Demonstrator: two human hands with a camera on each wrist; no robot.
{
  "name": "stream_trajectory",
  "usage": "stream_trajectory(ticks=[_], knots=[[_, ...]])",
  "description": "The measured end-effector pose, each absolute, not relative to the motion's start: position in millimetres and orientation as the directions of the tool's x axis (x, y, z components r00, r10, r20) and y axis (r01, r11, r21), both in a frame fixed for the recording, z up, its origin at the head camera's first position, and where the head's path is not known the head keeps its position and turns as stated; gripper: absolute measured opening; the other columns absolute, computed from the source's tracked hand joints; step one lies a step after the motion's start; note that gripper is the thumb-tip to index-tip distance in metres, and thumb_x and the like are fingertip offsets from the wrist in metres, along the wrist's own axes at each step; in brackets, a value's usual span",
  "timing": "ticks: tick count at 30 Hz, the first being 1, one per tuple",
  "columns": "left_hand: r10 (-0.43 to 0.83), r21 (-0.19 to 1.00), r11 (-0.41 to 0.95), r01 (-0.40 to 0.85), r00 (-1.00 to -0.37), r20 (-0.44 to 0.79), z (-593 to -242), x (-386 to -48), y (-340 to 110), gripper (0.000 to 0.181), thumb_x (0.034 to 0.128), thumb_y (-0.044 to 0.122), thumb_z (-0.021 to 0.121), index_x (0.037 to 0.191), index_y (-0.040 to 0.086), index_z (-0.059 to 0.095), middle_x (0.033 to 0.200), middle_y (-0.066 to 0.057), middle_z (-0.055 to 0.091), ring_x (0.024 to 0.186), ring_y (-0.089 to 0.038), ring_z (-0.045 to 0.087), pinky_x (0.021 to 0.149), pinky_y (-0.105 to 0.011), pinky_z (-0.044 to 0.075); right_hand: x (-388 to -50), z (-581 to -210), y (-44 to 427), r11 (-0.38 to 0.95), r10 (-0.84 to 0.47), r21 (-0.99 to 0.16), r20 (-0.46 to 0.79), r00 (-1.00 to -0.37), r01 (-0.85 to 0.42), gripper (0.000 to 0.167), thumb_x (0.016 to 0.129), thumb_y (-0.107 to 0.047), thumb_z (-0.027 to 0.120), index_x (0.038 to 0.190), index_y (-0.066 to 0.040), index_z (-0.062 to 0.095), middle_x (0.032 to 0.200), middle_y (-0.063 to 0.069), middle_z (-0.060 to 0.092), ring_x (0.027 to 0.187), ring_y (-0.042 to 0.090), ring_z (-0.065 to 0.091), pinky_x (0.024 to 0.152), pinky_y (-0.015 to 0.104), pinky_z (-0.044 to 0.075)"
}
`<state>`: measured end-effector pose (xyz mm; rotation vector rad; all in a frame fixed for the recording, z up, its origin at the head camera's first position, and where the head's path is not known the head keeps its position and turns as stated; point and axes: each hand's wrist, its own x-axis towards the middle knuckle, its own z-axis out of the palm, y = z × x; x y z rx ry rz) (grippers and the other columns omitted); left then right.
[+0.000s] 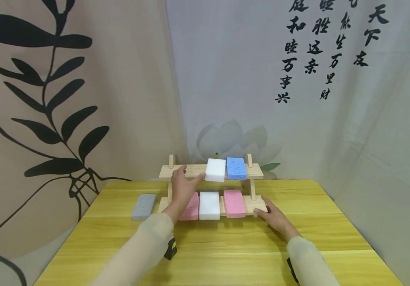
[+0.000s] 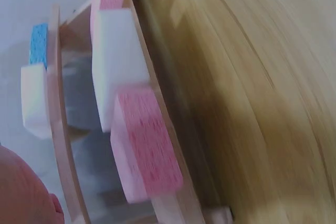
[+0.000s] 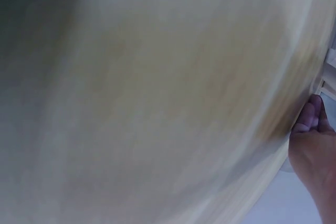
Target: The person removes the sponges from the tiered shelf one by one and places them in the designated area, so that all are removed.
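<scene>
A two-tier wooden rack (image 1: 249, 204) stands on the table. On its upper shelf sit a white sponge block (image 1: 215, 170) and a blue sponge (image 1: 236, 169). The lower shelf carries a white block (image 1: 209, 205) between two pink sponges (image 1: 235, 203), the left one partly hidden behind my left hand. My left hand (image 1: 183, 186) is raised at the upper shelf, thumb and fingers spread, its thumb beside the upper white block. At the lower shelf's right end, my right hand (image 1: 275, 217) rests with thumb and fingers apart at the corner.
A grey sponge (image 1: 143, 207) lies on the wooden table (image 1: 233, 254) left of the rack. Behind the table hangs a pale cloth (image 1: 226, 79) with printed leaves and writing. A dark strap device (image 1: 170, 248) shows at my left wrist.
</scene>
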<state>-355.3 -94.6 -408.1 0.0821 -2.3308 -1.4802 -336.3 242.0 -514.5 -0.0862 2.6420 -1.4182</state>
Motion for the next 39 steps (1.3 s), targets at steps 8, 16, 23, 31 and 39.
stream_trajectory(ticks=[8, 16, 23, 31, 39], knots=[[-0.287, 0.881, 0.458, 0.12, -0.918, 0.275, -413.2, -360.4, -54.6, 0.092, 0.0765, 0.052, 0.081, 0.145, 0.004, 0.043, 0.14, -0.016, 0.042, 0.128, -0.032, 0.041, 0.107, -0.044, 0.038, -333.4, -510.9, 240.7, 0.548, -0.111, -0.836, -0.101, -0.989, 0.024, 0.092, 0.093, -0.057, 0.06, 0.16, -0.018, 0.012, 0.161, 0.025, 0.014, 0.146, 0.045, 0.012, 0.115, 0.062, 0.014], [-0.333, 0.861, 0.494, 0.122, -0.888, 0.317, -421.1, -367.9, -28.4, 0.094, 0.0712, 0.051, 0.085, 0.142, 0.002, 0.046, 0.136, -0.02, 0.045, 0.126, -0.036, 0.041, 0.106, -0.048, 0.037, -332.4, -512.4, 240.1, 0.55, -0.117, -0.835, -0.085, -0.99, 0.007, 0.089, 0.095, -0.054, 0.059, 0.16, -0.017, 0.012, 0.16, 0.026, 0.015, 0.146, 0.046, 0.013, 0.114, 0.063, 0.014], [-0.357, 0.839, 0.532, 0.118, -0.867, 0.348, -428.1, -373.9, -18.6, 0.093, 0.0661, 0.049, 0.088, 0.136, 0.0, 0.051, 0.125, -0.02, 0.05, 0.115, -0.034, 0.046, 0.095, -0.045, 0.042, -331.7, -512.2, 239.9, 0.548, -0.11, -0.836, -0.083, -0.99, 0.009, 0.088, 0.095, -0.054, 0.059, 0.16, -0.017, 0.013, 0.16, 0.026, 0.015, 0.145, 0.046, 0.013, 0.114, 0.063, 0.014], [-0.373, 0.839, 0.533, 0.109, -0.86, 0.349, -431.0, -376.7, -15.0, 0.091, 0.0657, 0.048, 0.089, 0.133, -0.001, 0.052, 0.12, -0.019, 0.052, 0.111, -0.033, 0.046, 0.091, -0.044, 0.042, -332.3, -512.2, 239.6, 0.557, -0.105, -0.831, -0.085, -0.991, 0.012, 0.089, 0.094, -0.055, 0.059, 0.16, -0.017, 0.013, 0.161, 0.024, 0.014, 0.146, 0.045, 0.013, 0.114, 0.063, 0.014], [-0.375, 0.841, 0.535, 0.074, -0.872, 0.315, -429.5, -379.2, -11.2, 0.092, 0.065, 0.05, 0.088, 0.133, 0.0, 0.052, 0.118, -0.016, 0.053, 0.109, -0.032, 0.047, 0.091, -0.043, 0.043, -333.4, -513.3, 241.0, 0.565, -0.101, -0.825, -0.08, -0.992, 0.009, 0.088, 0.095, -0.055, 0.059, 0.16, -0.017, 0.014, 0.161, 0.024, 0.015, 0.146, 0.046, 0.012, 0.114, 0.064, 0.013]])
